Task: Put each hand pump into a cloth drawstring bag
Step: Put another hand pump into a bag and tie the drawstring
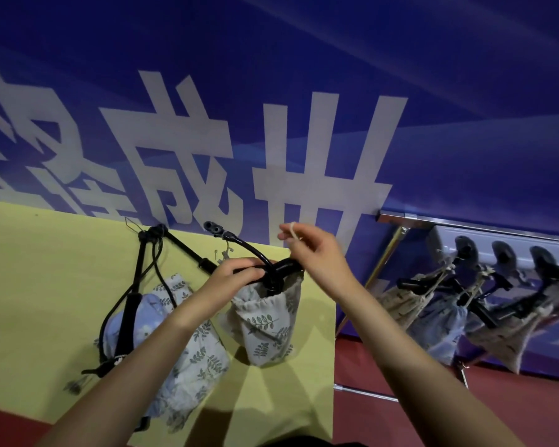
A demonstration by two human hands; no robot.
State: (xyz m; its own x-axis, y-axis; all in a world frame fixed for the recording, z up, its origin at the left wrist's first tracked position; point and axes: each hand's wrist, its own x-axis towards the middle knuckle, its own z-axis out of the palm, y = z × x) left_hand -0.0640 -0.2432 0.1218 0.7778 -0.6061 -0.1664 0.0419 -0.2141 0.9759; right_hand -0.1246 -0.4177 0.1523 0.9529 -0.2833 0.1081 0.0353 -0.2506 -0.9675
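Head view: a person at a yellow table (46, 285) works on a hand pump in front of a blue banner (304, 75) with large white characters
Pump in hand: a black hand pump (276, 269) sits partly down inside a leaf-print drawstring bag (265, 321), its handle and curved hose (239, 240) poking out above the gathered mouth
Left hand: the left hand (236, 272) grips the pump's handle at the bag's opening, fingers curled over it
Right hand: the right hand (313, 250) is raised just right of the bag, thumb and forefinger pinching a pale drawstring (292, 232) looped over a fingertip
Step in hand: this looks like the cinching of the cord, with the pump seated but the mouth not yet drawn shut
Done so far: by the look of it, several bagged pumps (446, 304) lie on a low rack to the right, black handles jutting from cloth
Left to do: on the table, another black pump (133, 301) lies bare across flat cloth bags (194, 359), seemingly awaiting its turn
Unclear: how many pumps remain beyond that one cannot be told, as the table's near edge is cut off by the arms
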